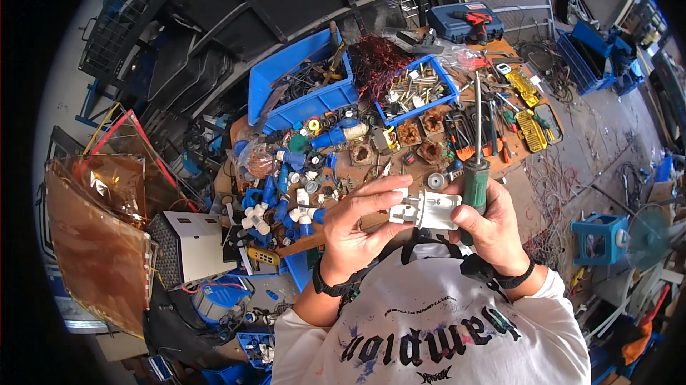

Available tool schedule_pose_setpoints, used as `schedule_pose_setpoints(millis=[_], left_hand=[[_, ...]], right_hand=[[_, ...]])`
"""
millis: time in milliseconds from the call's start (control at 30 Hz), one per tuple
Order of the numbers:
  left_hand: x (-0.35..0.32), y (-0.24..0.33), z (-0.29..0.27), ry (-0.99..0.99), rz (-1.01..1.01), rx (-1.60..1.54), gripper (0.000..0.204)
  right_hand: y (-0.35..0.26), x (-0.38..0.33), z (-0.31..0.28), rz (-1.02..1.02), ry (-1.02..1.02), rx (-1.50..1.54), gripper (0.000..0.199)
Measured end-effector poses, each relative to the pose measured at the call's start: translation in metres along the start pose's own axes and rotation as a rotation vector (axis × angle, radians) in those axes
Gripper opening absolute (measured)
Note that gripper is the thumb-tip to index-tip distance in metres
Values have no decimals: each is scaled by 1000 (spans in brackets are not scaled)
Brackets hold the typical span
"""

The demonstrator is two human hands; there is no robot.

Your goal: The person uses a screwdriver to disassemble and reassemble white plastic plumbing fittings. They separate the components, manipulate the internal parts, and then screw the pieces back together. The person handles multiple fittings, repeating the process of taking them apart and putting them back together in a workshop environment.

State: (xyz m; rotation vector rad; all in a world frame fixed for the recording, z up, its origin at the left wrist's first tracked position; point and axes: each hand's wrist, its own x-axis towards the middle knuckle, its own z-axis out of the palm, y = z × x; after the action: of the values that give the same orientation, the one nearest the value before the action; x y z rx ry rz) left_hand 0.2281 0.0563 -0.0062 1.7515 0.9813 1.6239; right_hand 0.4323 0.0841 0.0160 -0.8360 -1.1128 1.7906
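Close in front of my chest, my left hand (pixel 357 224) grips one end of a white plastic fitting (pixel 434 212) between thumb and fingers. The fitting has a round flange and an open, slotted body. My right hand (pixel 494 226) is closed around the green handle of a screwdriver (pixel 475 186), whose long metal shaft points up and away. The right thumb also touches the fitting's right end. Behind my hands, blue and white plastic connectors (pixel 304 203) lie heaped on the wooden workbench (pixel 536 203).
A blue bin (pixel 300 103) of tools and a blue tray (pixel 386 119) of brass-coloured parts stand farther back. At the back right are a red drill (pixel 477 19) on a blue case and a yellow bit set (pixel 530 130). A blue stool (pixel 600 240) stands on the right.
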Motion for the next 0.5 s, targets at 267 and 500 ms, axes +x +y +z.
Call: schedule_pose_setpoints(millis=[267,500], left_hand=[[7,0,-11,-77,85,-60,39],[6,12,-11,-44,-146,-140,46]], right_hand=[[-3,0,1,-33,-13,23,42],[-1,2,-3,-76,-66,-9,43]])
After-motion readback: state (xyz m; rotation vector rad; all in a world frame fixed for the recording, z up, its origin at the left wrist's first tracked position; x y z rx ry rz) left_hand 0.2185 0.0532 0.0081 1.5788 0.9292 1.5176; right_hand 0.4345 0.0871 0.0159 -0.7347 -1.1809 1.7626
